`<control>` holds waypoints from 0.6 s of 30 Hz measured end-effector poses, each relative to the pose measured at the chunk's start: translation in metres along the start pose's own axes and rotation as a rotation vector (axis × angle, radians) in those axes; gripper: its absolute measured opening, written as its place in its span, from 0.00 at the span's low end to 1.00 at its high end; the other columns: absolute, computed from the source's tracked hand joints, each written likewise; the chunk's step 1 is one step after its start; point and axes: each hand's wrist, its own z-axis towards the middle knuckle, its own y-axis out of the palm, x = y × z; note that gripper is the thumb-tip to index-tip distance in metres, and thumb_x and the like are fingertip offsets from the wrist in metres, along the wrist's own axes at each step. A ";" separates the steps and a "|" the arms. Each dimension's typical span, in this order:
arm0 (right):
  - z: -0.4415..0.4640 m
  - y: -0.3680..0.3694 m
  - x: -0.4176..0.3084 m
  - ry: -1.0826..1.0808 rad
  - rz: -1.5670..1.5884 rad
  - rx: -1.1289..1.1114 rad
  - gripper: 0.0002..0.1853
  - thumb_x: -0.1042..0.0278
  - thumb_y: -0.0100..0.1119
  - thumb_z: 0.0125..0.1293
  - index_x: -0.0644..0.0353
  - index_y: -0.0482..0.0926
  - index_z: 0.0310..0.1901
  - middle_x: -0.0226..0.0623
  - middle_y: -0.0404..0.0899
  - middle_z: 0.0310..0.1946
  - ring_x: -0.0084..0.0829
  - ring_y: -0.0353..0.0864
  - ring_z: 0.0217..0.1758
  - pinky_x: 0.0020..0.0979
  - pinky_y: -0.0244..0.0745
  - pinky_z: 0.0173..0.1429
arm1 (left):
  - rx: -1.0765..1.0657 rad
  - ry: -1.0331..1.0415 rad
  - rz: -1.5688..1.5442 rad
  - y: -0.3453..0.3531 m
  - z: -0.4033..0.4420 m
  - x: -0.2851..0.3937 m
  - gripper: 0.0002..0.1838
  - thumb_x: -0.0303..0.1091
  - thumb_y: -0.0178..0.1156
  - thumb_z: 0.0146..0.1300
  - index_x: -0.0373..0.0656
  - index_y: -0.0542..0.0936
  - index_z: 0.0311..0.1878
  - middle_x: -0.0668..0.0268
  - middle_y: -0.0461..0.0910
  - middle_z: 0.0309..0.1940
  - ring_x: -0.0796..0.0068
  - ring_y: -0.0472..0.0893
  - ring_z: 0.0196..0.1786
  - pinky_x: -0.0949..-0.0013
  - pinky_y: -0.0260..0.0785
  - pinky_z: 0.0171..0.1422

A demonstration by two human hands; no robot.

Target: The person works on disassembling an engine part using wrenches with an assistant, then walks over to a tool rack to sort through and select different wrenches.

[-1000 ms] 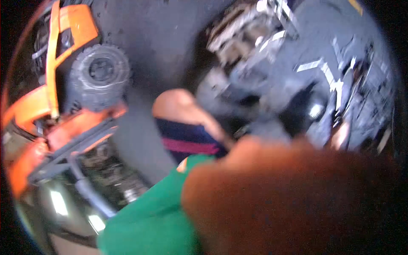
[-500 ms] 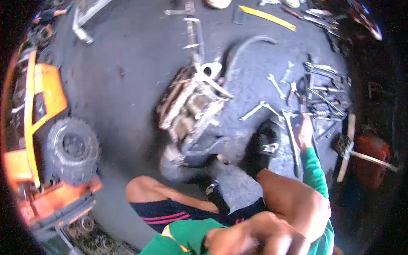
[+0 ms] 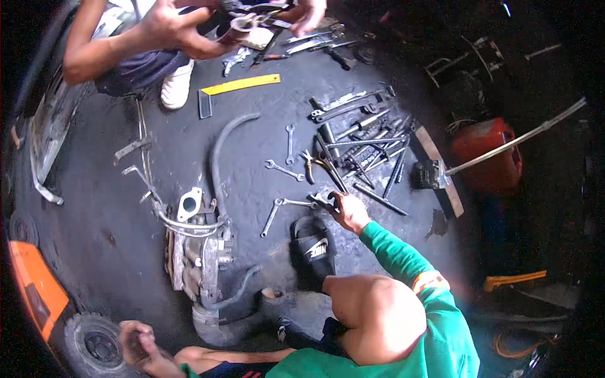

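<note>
My right hand (image 3: 350, 213) reaches down to the floor on the right of centre, its fingers closed round a metal wrench (image 3: 322, 199). Beside it lie two joined-looking wrenches (image 3: 271, 218), pliers (image 3: 309, 167) and a pile of sockets, bars and long tools (image 3: 372, 148). At the lower left, my left hand (image 3: 144, 348) is raised near my knee, fingers loosely curled and apart, with nothing visible in it. Between my hands a dirty metal engine part (image 3: 195, 252) with pipes rests on the floor, a curved hose (image 3: 220, 151) beyond it.
Another person's hands (image 3: 183, 28) work over a part at the top left. A yellow square (image 3: 242, 84) lies below them. On the right are a wooden strip (image 3: 441, 170), a block with a long handle (image 3: 432, 174) and a red container (image 3: 485, 157). A wheel (image 3: 97, 346) stands lower left.
The view has swung, bringing the other person's hands into sight at the top. My left hand has moved out to the left from in front of my body. My right hand stays by the tools.
</note>
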 end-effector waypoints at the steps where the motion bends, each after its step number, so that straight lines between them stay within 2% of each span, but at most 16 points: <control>1: -0.006 -0.002 0.002 -0.023 -0.039 0.010 0.17 0.58 0.67 0.62 0.58 0.79 0.48 0.46 0.84 0.33 0.48 0.84 0.37 0.46 0.78 0.42 | -0.003 0.316 0.104 -0.007 0.025 0.013 0.23 0.41 0.58 0.73 0.34 0.72 0.62 0.62 0.73 0.39 0.77 0.69 0.38 0.73 0.60 0.40; 4: -0.016 0.003 0.004 0.039 -0.036 0.005 0.17 0.60 0.66 0.62 0.57 0.79 0.49 0.44 0.84 0.33 0.48 0.84 0.38 0.46 0.78 0.42 | -0.072 0.709 0.297 0.024 0.108 0.129 0.38 0.57 0.60 0.68 0.33 0.69 0.67 0.57 0.74 0.38 0.71 0.68 0.37 0.70 0.60 0.40; 5: -0.018 -0.004 -0.003 0.042 -0.024 0.003 0.17 0.60 0.66 0.63 0.57 0.79 0.50 0.44 0.84 0.34 0.47 0.84 0.39 0.45 0.79 0.42 | -0.084 0.852 0.367 0.036 0.126 0.161 0.37 0.57 0.60 0.68 0.33 0.69 0.67 0.57 0.74 0.38 0.72 0.68 0.37 0.70 0.60 0.39; 6: -0.022 -0.011 -0.008 0.107 0.044 -0.080 0.16 0.62 0.63 0.62 0.55 0.79 0.50 0.52 0.83 0.42 0.55 0.83 0.45 0.51 0.79 0.48 | -0.105 0.964 0.428 0.047 0.133 0.179 0.37 0.57 0.59 0.68 0.33 0.70 0.66 0.57 0.74 0.38 0.72 0.69 0.36 0.71 0.60 0.39; 8: -0.028 -0.015 -0.015 0.103 0.048 -0.053 0.16 0.62 0.63 0.62 0.56 0.79 0.50 0.53 0.82 0.42 0.55 0.83 0.45 0.51 0.79 0.48 | -0.171 1.110 0.523 0.064 0.147 0.204 0.36 0.57 0.59 0.69 0.33 0.70 0.66 0.58 0.75 0.37 0.73 0.69 0.36 0.71 0.60 0.38; 9: -0.038 -0.009 -0.008 0.083 0.090 0.024 0.16 0.61 0.63 0.62 0.59 0.79 0.49 0.53 0.82 0.40 0.55 0.83 0.44 0.51 0.79 0.48 | -0.198 1.138 0.547 0.069 0.152 0.210 0.36 0.57 0.59 0.69 0.33 0.70 0.65 0.58 0.75 0.37 0.73 0.69 0.36 0.72 0.60 0.38; 10: -0.044 -0.020 -0.023 0.124 0.059 -0.010 0.16 0.60 0.62 0.63 0.61 0.80 0.47 0.55 0.83 0.39 0.54 0.84 0.43 0.50 0.79 0.48 | -0.247 1.203 0.593 0.081 0.161 0.221 0.36 0.57 0.58 0.69 0.34 0.71 0.65 0.58 0.75 0.37 0.73 0.69 0.35 0.72 0.60 0.38; 11: -0.063 0.012 -0.037 0.171 0.045 -0.158 0.16 0.60 0.63 0.61 0.59 0.81 0.47 0.56 0.83 0.40 0.53 0.84 0.42 0.50 0.79 0.48 | -0.268 1.243 0.620 0.089 0.161 0.225 0.35 0.57 0.58 0.69 0.34 0.71 0.65 0.58 0.75 0.37 0.73 0.69 0.35 0.72 0.60 0.37; 13: -0.025 -0.034 0.031 0.093 -0.185 -0.115 0.15 0.60 0.63 0.60 0.56 0.81 0.47 0.56 0.84 0.41 0.52 0.85 0.41 0.50 0.79 0.48 | -0.179 1.237 0.594 0.094 0.159 0.220 0.35 0.57 0.58 0.69 0.34 0.71 0.64 0.59 0.75 0.37 0.74 0.69 0.35 0.73 0.60 0.37; 14: -0.058 -0.013 0.009 0.089 -0.154 -0.002 0.14 0.61 0.64 0.60 0.54 0.80 0.47 0.54 0.84 0.40 0.52 0.84 0.41 0.51 0.79 0.47 | -0.198 1.251 0.593 0.099 0.163 0.227 0.34 0.57 0.58 0.70 0.34 0.71 0.64 0.59 0.75 0.37 0.74 0.69 0.34 0.73 0.60 0.36; 15: -0.069 0.000 -0.003 0.148 -0.042 -0.008 0.15 0.60 0.64 0.61 0.55 0.79 0.48 0.52 0.84 0.39 0.52 0.84 0.41 0.50 0.79 0.46 | -0.208 1.260 0.606 0.104 0.163 0.230 0.34 0.57 0.57 0.70 0.34 0.72 0.63 0.59 0.75 0.37 0.74 0.69 0.34 0.73 0.60 0.36; 16: -0.061 -0.020 -0.007 0.198 0.025 -0.015 0.16 0.60 0.65 0.61 0.55 0.79 0.48 0.51 0.84 0.38 0.52 0.84 0.42 0.50 0.79 0.46 | -0.210 1.255 0.599 0.109 0.164 0.228 0.34 0.57 0.57 0.70 0.34 0.72 0.63 0.59 0.75 0.37 0.75 0.70 0.34 0.74 0.60 0.36; 18: -0.068 -0.030 -0.003 0.147 0.040 0.049 0.15 0.60 0.65 0.62 0.58 0.78 0.47 0.50 0.82 0.35 0.53 0.83 0.40 0.49 0.79 0.43 | -0.219 1.239 0.559 0.112 0.167 0.228 0.33 0.57 0.57 0.70 0.34 0.72 0.62 0.60 0.76 0.37 0.75 0.70 0.33 0.74 0.60 0.35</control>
